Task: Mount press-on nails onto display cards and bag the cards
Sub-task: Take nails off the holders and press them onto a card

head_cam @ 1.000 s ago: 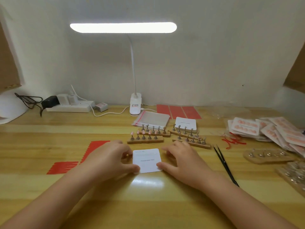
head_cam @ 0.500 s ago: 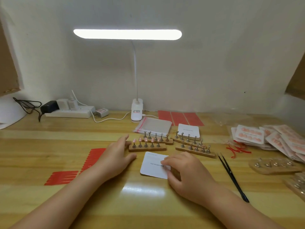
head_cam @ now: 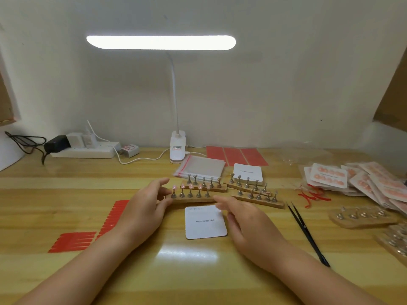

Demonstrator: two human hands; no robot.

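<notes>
The left hand (head_cam: 145, 203), fingers loosely spread and holding nothing, touches the left end of the nearest nail stand (head_cam: 193, 195), while the right hand (head_cam: 244, 219), open and empty, hovers over the right edge of a blank card (head_cam: 206, 222) lying on the counter (head_cam: 66, 188) just in front of that stand. Judging by this, mounting on this card has not begun: pink nails (head_cam: 191, 186) sit on the stand's pegs. Well right of the card lies a heap of filled cards (head_cam: 352, 180); unused bags (head_cam: 201, 168) lie behind the stand.
</notes>
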